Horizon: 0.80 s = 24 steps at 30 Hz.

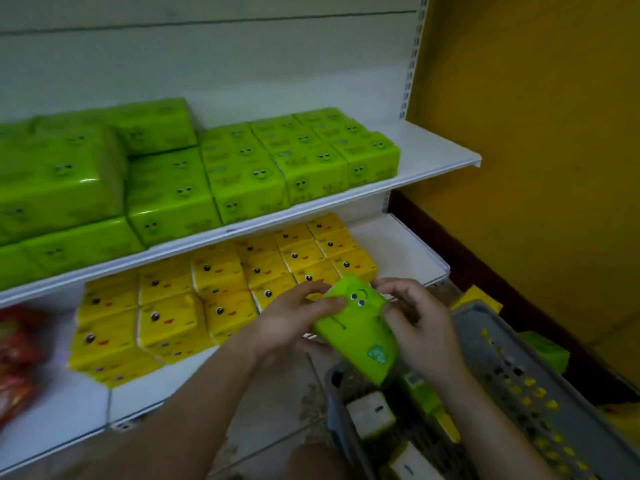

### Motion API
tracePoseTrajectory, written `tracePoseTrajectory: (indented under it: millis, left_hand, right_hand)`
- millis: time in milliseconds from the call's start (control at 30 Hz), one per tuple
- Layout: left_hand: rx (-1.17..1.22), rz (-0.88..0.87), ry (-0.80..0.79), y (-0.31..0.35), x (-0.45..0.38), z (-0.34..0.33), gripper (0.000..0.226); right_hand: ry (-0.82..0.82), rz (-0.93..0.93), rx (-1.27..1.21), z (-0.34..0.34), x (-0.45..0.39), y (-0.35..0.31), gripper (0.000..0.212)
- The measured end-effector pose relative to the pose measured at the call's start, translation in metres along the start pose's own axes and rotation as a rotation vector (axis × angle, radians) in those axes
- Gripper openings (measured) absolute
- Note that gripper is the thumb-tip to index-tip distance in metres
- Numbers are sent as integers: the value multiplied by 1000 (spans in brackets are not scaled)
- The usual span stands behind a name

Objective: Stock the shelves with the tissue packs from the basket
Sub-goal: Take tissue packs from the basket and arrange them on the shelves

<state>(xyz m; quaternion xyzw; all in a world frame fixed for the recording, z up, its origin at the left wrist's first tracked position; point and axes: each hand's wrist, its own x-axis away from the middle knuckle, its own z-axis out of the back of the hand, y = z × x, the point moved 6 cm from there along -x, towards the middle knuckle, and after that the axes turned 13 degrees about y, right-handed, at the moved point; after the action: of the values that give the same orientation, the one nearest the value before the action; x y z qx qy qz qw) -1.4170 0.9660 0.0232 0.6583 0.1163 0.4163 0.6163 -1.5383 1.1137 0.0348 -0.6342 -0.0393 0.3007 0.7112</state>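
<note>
A green tissue pack with a cartoon face hangs above the basket, held between both hands. My left hand grips its left side with the thumb on top. My right hand grips its right side, fingers curled over the upper edge. The grey plastic basket stands on the floor at lower right with a few more packs inside. Green packs fill the upper shelf. Yellow packs cover the lower shelf.
Bare shelf surface lies at the right end of both shelves. Red packets sit at the far left of the lower shelf. A yellow wall stands to the right. More green and yellow packs lie on the floor behind the basket.
</note>
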Motion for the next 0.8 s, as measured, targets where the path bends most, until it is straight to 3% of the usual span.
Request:
tracePoseTrajectory:
  millis: [133, 267, 367, 433, 500, 600, 700, 800]
  left_hand:
    - [61, 53, 194, -5, -4, 76, 31]
    - [1, -54, 275, -3, 5, 125, 33]
    - [-41, -126, 271, 10, 16, 139, 40]
    - [-34, -174, 295, 21, 22, 146, 31]
    - [-66, -275, 363, 41, 30, 154, 24]
    - [-217, -436, 559, 86, 43, 170, 36]
    - [-258, -550, 666, 142, 50, 188, 46]
    - [-303, -704, 833, 190, 58, 222, 34]
  right_hand:
    - [-138, -12, 106, -66, -9, -2, 24]
    - [-314, -57, 74, -116, -2, -11, 15]
    - [-454, -197, -32, -140, -1, -24, 34]
    - [-538, -254, -121, -150, -2, -43, 46]
    - [-555, -203, -162, -153, -10, -69, 50]
    - [-649, -151, -200, -159, -23, -114, 72]
    - [-512, -51, -161, -168, -52, -154, 51]
    - [-252, -155, -228, -189, -90, -169, 35]
